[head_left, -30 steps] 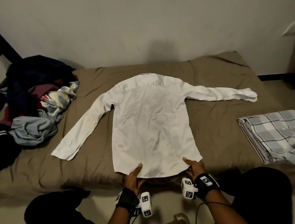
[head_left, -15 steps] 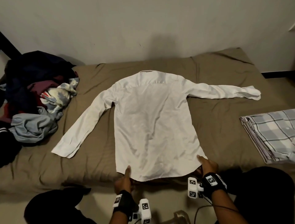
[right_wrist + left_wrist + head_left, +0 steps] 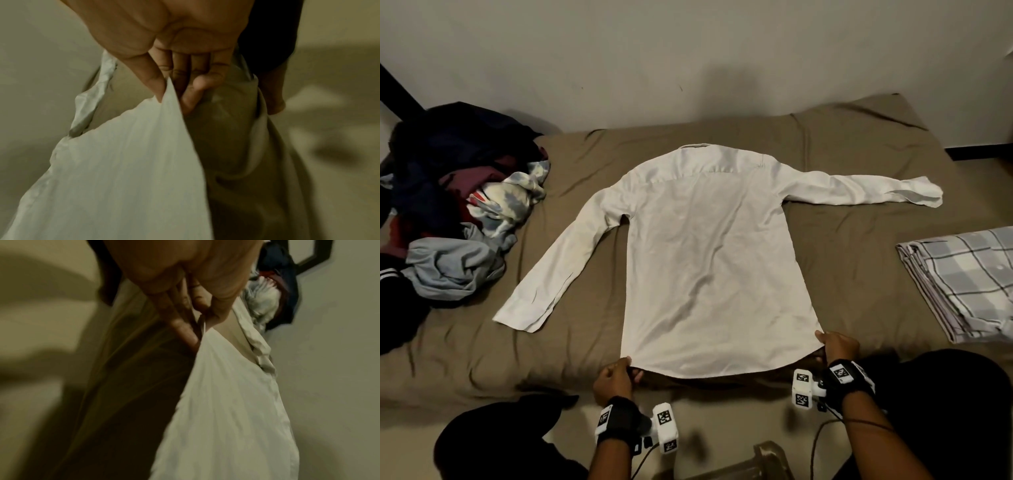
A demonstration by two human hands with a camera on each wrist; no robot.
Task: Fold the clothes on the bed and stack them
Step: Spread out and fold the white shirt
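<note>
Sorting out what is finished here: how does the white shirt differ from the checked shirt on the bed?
The white shirt lies spread flat with both sleeves out; the checked shirt is folded into a compact rectangle. The white shirt is plain, the checked one has dark lines on grey and white. The left hand and right hand pinch the white shirt's bottom corners; nothing touches the checked one. Both lie on the brown bed.

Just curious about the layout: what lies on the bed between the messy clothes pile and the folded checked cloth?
In the head view, the white shirt lies spread flat between the clothes pile and the folded checked cloth.
</note>
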